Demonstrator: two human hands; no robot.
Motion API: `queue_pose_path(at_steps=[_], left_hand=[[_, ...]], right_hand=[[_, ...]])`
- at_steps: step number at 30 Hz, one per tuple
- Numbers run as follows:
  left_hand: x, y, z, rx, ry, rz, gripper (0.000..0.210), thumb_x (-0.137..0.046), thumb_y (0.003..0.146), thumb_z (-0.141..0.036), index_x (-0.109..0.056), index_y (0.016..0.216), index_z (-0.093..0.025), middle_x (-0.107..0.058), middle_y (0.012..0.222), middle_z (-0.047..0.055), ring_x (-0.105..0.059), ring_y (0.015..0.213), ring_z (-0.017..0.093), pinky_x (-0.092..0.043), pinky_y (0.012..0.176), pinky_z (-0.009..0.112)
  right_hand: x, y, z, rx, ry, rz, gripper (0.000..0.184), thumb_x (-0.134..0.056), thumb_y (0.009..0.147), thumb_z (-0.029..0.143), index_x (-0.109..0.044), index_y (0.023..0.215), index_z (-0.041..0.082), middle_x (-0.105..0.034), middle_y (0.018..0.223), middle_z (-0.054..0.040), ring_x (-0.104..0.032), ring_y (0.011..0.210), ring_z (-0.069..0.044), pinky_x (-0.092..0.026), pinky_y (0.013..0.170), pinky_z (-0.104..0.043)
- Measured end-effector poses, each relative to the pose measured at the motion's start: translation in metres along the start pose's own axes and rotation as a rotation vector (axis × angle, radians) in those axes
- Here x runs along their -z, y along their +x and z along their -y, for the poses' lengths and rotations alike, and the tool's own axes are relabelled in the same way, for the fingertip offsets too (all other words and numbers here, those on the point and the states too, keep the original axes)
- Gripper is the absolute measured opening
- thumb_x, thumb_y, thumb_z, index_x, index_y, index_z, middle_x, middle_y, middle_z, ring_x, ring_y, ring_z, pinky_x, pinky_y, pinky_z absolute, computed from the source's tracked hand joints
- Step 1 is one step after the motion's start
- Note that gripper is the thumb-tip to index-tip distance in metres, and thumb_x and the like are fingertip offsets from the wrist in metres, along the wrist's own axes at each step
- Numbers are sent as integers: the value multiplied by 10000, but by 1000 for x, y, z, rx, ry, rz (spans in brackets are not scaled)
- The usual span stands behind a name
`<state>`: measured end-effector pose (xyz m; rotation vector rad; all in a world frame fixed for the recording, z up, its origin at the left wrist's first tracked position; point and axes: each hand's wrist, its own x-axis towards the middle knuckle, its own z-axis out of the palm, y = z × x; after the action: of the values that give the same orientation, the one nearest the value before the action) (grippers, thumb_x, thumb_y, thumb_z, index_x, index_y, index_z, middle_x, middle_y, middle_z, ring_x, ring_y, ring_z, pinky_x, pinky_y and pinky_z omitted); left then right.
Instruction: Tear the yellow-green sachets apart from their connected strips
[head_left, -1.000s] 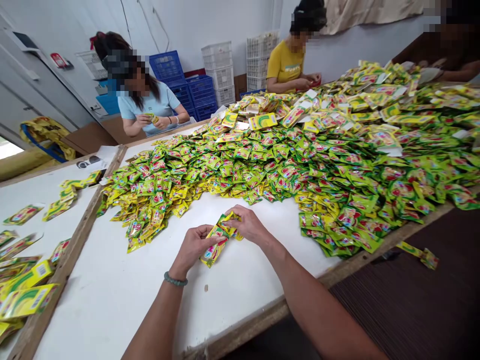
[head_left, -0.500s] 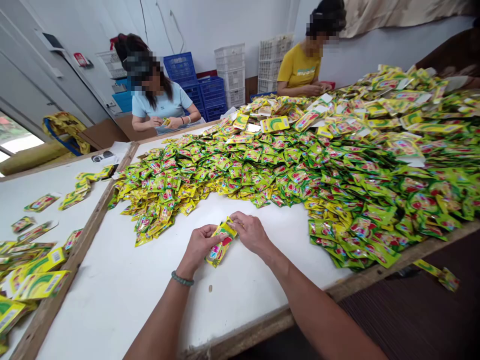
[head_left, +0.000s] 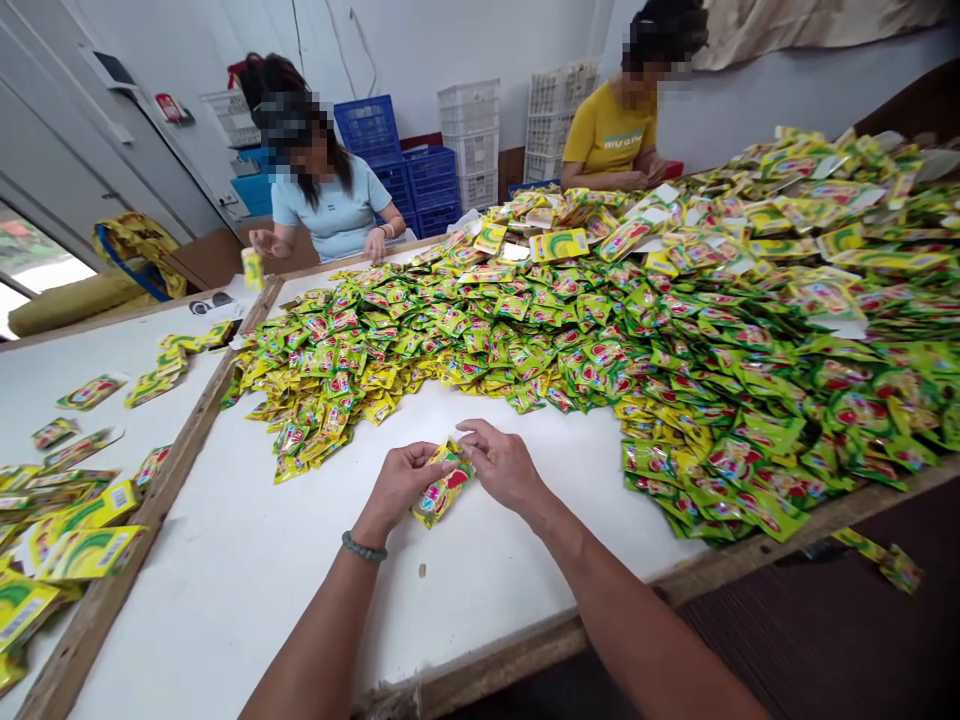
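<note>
In the head view, my left hand [head_left: 397,487] grips a shiny yellow-green packet [head_left: 444,492] with a red fruit picture, thumb across its printed front. My right hand [head_left: 508,468] is at the packet's upper right end, thumb and bent fingers closed on its edge. The packet is tilted just above the white tabletop [head_left: 517,580]. Beyond both hands lies a large heap of similar green and yellow packets [head_left: 555,320]. What the right fingertips do at the packet's edge is partly hidden.
A wooden strip [head_left: 172,470] divides the table; flat yellow cartons [head_left: 82,550] lie left of it. Across the table sit a person in light blue [head_left: 337,215] and a person in yellow [head_left: 611,135]. Blue crates [head_left: 431,180] and white crates [head_left: 472,135] stand behind them.
The right fingers have shifted slightly at the packet's upper end, the index finger lifting a little. The person in light blue has moved a yellow item out to the left, over the divider.
</note>
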<state>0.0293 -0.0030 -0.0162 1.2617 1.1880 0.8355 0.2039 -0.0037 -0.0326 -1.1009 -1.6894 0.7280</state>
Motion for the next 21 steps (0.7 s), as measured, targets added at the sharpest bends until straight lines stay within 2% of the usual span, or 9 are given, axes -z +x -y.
queue_pose_path(at_steps=[2, 4, 8, 13, 18, 21], left_hand=[[-1, 1, 1, -12, -18, -6, 339, -786, 601, -322, -674, 859, -132, -708, 725, 32, -614, 577, 134, -454, 550, 218], [-2, 1, 1, -31, -35, -15, 317, -779, 615, -320, -673, 846, -130, -705, 705, 28, -609, 566, 127, -447, 538, 208], [-4, -1, 2, -51, -62, -64, 305, -757, 643, -353, -669, 830, -128, -700, 689, 29, -600, 556, 119, -437, 529, 202], [-1, -4, 0, -59, -50, -81, 313, -749, 645, -376, -657, 814, -129, -666, 638, 7, -563, 516, 103, -404, 499, 196], [-4, -4, 1, 24, -10, 3, 324, -734, 651, -405, -640, 784, -125, -632, 604, -3, -512, 478, 85, -354, 469, 189], [-3, -8, -6, 47, 13, -26, 359, -729, 638, -438, -636, 799, -131, -637, 614, 0, -512, 479, 91, -353, 470, 193]], right_hand=[[3, 1, 4, 7, -70, -38, 311, -551, 783, 162, -578, 1086, 225, -711, 844, -5, -576, 950, -185, -382, 852, -311], [4, 1, 8, 9, -101, -23, 273, -576, 773, 174, -596, 1041, 219, -713, 809, -11, -561, 981, -197, -351, 881, -332], [3, 0, 11, -38, -27, 77, 304, -490, 801, 134, -563, 1085, 219, -692, 726, 19, -598, 763, -145, -375, 815, -289], [0, -3, 9, -97, 109, 178, 436, -475, 756, 109, -480, 1170, 246, -677, 744, 42, -533, 604, -110, -376, 621, -222], [-10, -3, 8, -86, 210, 247, 513, -485, 714, 92, -438, 1200, 246, -635, 665, 68, -511, 591, -106, -377, 612, -217], [-13, -2, 7, -81, 262, 187, 500, -488, 728, 112, -421, 1207, 241, -669, 767, 46, -534, 640, -112, -399, 635, -230]])
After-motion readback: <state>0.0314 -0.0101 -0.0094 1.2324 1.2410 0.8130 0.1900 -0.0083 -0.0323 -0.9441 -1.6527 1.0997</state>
